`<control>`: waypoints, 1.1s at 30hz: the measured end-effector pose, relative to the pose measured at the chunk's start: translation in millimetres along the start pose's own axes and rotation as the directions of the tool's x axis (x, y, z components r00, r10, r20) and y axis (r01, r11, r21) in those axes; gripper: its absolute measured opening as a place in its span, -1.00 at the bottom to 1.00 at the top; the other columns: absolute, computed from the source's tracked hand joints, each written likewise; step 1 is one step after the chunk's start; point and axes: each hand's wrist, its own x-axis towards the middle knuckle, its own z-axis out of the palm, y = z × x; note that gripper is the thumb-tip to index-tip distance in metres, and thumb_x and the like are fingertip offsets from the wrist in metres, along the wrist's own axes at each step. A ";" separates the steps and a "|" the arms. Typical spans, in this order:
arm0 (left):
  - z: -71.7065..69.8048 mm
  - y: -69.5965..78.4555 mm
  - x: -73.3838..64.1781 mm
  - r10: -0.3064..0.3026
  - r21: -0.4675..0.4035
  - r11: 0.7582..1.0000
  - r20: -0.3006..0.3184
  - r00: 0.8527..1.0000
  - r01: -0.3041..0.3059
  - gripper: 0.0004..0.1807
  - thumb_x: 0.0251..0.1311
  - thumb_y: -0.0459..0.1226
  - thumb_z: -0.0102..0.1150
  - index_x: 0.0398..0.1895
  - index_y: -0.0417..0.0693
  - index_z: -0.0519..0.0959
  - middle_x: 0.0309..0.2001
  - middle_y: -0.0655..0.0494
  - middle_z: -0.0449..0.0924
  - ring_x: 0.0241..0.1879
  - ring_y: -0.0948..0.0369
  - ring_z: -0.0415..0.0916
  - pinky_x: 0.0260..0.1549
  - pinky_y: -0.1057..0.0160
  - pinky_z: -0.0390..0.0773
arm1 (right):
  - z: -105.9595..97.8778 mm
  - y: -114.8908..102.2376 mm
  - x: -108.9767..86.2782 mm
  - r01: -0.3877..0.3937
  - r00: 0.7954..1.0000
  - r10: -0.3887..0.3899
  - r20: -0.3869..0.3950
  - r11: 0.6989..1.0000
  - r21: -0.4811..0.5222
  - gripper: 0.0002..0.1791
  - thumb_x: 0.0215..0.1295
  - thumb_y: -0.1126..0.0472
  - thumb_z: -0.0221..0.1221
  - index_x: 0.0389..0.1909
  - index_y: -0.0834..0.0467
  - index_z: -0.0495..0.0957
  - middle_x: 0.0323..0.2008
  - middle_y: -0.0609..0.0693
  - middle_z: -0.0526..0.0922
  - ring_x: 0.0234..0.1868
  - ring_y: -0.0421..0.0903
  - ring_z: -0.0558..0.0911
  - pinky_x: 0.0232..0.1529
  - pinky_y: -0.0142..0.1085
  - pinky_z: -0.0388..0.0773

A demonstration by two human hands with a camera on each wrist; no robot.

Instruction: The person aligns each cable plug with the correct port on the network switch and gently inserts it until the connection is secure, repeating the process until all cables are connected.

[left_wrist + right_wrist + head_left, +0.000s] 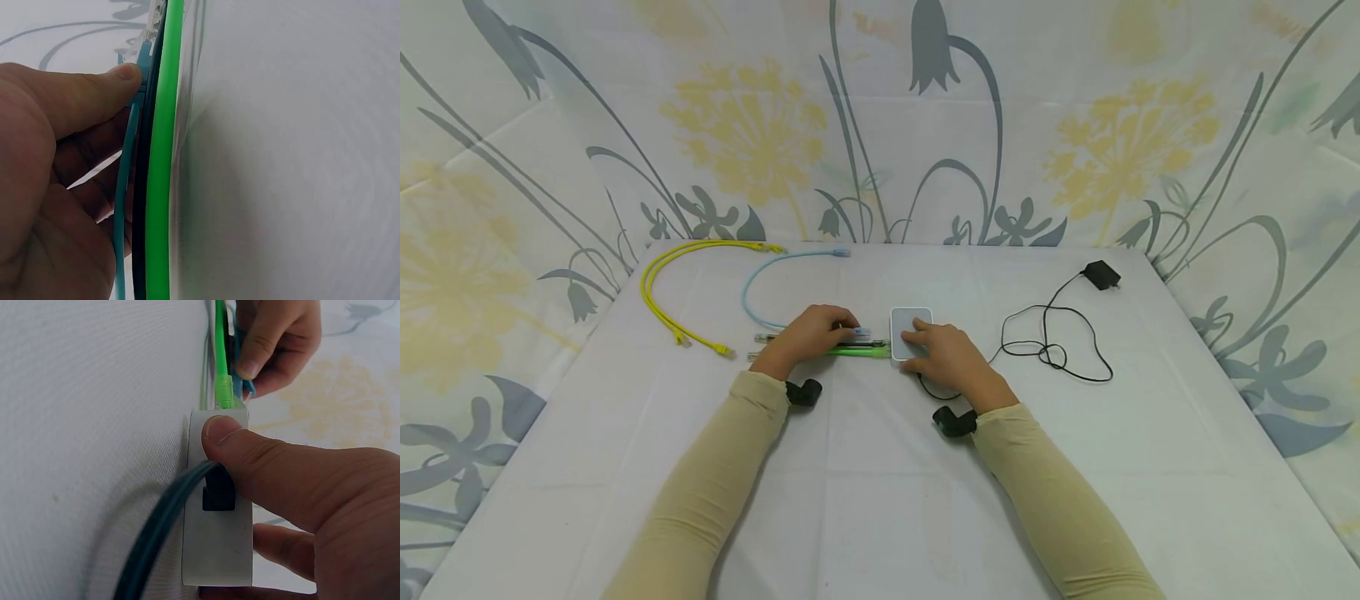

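My left hand (pixel 808 335) pinches the plug (pixel 144 65) of a light blue network cable (pixel 747 293) between thumb and fingers, just left of a small white network box (pixel 912 319). Next to that plug, a green network cable (pixel 161 150) and a black cable (pixel 142 187) run side by side toward the box. The green cable's plug (pixel 224 390) sits at the box's left side. With thumb and fingers my right hand (pixel 951 357) holds the box by its edges and top. A black power plug (pixel 219 495) is in the side under my right thumb.
Two yellow network cables (pixel 647 292) lie curved at the back left. The blue cable's other end (pixel 841 252) lies near the table's back edge. A black power adapter (pixel 1101 275) is at the back right, its thin cord (pixel 1093 333) looped loosely on the white tablecloth (pixel 880 500).
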 end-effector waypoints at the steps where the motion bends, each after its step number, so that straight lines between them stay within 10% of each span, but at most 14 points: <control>1: 0.6 0.6 0.5 -0.002 0.002 1.000 0.001 1.000 0.002 -0.76 0.38 -0.19 0.08 -0.01 -0.04 0.65 -0.06 0.04 0.65 -0.08 0.12 0.51 0.03 0.10 0.50 | -0.1 0.0 0.0 0.000 1.000 0.000 0.000 1.000 0.000 -0.32 0.24 -0.15 0.24 0.35 -0.03 0.39 0.45 0.07 0.23 0.41 0.21 0.29 0.35 0.06 0.31; 33: 13.3 15.7 12.1 0.054 0.020 0.998 0.022 0.998 -0.055 -0.75 0.38 -0.18 0.08 -0.01 -0.03 0.65 -0.05 0.06 0.66 -0.08 0.14 0.55 0.02 0.11 0.52 | -0.5 0.6 -0.1 0.012 1.000 -0.012 -0.009 1.000 -0.003 -0.32 0.24 -0.15 0.24 0.35 -0.02 0.39 0.44 0.09 0.25 0.39 0.21 0.32 0.32 0.06 0.34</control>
